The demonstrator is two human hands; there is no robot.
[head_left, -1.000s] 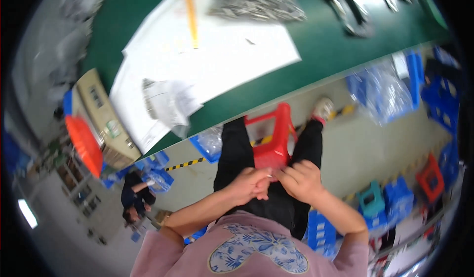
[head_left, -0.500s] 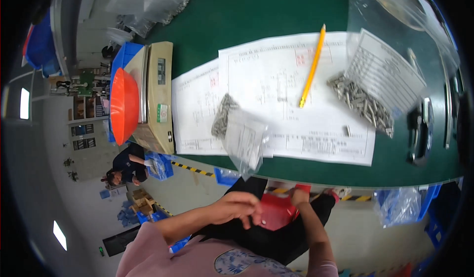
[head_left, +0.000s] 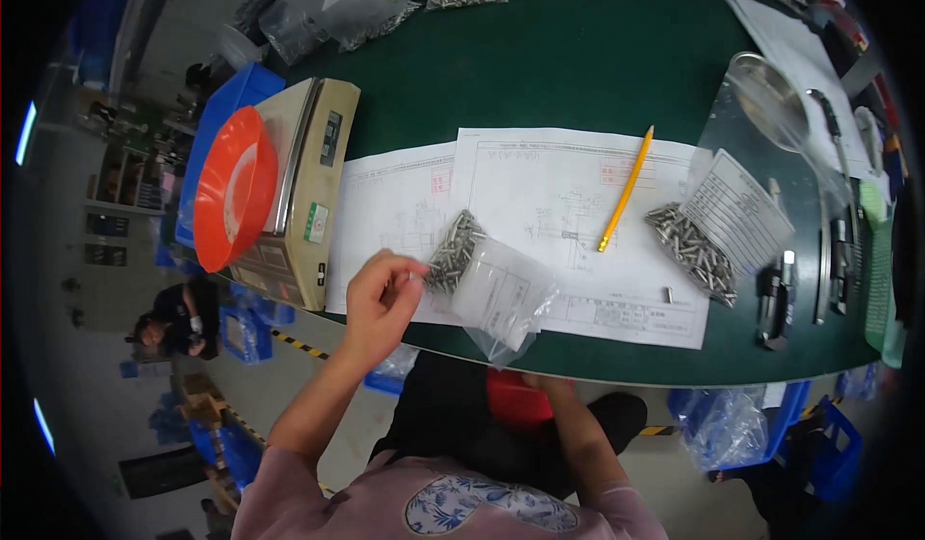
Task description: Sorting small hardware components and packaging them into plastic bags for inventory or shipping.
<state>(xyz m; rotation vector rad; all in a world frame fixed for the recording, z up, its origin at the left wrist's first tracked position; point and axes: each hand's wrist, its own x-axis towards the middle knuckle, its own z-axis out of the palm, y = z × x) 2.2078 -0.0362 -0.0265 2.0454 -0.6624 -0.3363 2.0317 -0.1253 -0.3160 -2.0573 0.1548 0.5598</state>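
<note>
Handling small metal pins one at a time looks to be the step in hand, judging by the clear bag of pins (head_left: 455, 254), which lies on the printed drawings (head_left: 540, 179) with its slack plastic end spilling past the paper onto the green surface (head_left: 540, 68). The left hand (head_left: 379, 299) is raised just beside the bag's left edge, thumb and forefinger nearly meeting and the other fingers curled. A tiny pale glint shows at the fingertips, but I cannot tell whether this grip has a pin, or whether it touches the plastic. The right hand (head_left: 545, 384) is low at the surface's near edge, by the red stool (head_left: 511, 400); it is mostly hidden, so its grip cannot be read.

The next move would seem to call for a light fingertip pinch and, if the bag must be opened, the right hand brought up to steady it.

Farther right, a yellow pencil (head_left: 626, 188) lies on the paper, and beyond it a second bag of pins (head_left: 696, 256) with one loose pin (head_left: 669, 294) beside it. To the left stands a scale (head_left: 328, 193) carrying an orange bowl (head_left: 236, 188).
</note>
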